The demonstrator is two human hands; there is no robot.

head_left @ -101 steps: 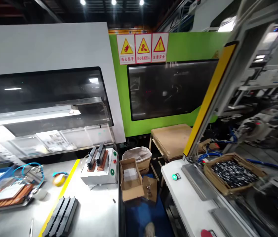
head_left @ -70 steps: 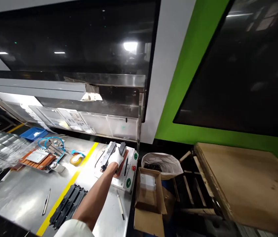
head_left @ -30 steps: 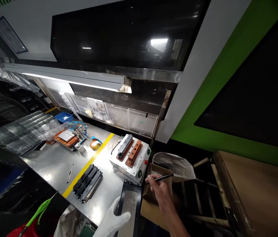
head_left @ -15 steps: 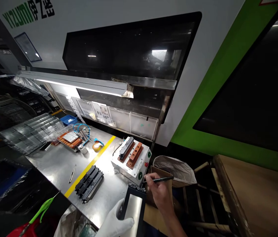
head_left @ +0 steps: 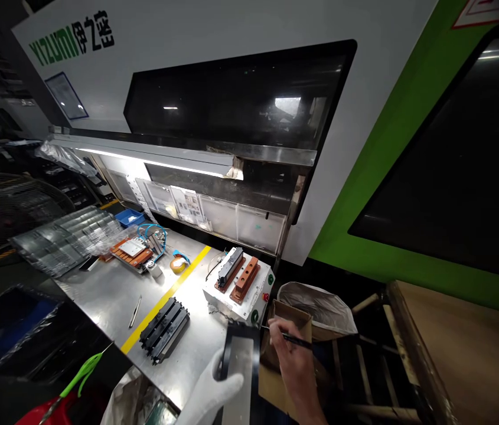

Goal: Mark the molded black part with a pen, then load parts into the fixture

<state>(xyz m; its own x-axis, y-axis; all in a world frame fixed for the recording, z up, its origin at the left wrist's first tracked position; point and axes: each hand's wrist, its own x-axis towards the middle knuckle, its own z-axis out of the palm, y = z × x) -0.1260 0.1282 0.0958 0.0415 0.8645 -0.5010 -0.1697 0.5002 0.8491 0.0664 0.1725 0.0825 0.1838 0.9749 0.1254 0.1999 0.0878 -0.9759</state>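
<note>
My left hand (head_left: pixel 214 383), in a white glove, grips a long black plastic part (head_left: pixel 253 360) with a pale panel along its middle. The part lies near the table's right front edge. My bare right hand (head_left: pixel 293 360) is closed around a slim black pen-like tool (head_left: pixel 297 339). Its thin tip points left, close to the far end of the part; contact cannot be made out. Just beyond stands a white fixture box (head_left: pixel 227 301) with brown blocks and green and red buttons. Several black strips (head_left: pixel 165 330) lie side by side to the left.
A craft knife (head_left: pixel 134 311) lies on the metal table (head_left: pixel 111 295), left of a yellow line. Further back are an orange-brown fixture (head_left: pixel 131 252) and a tape roll (head_left: pixel 179 263). A cardboard box (head_left: pixel 291 313) and a lined bin (head_left: pixel 320 307) stand at the right.
My right hand has drawn slightly right and down, away from the part, with the tool's back end tilted lower. The part's panel looks duller. The whole view has shifted a little.
</note>
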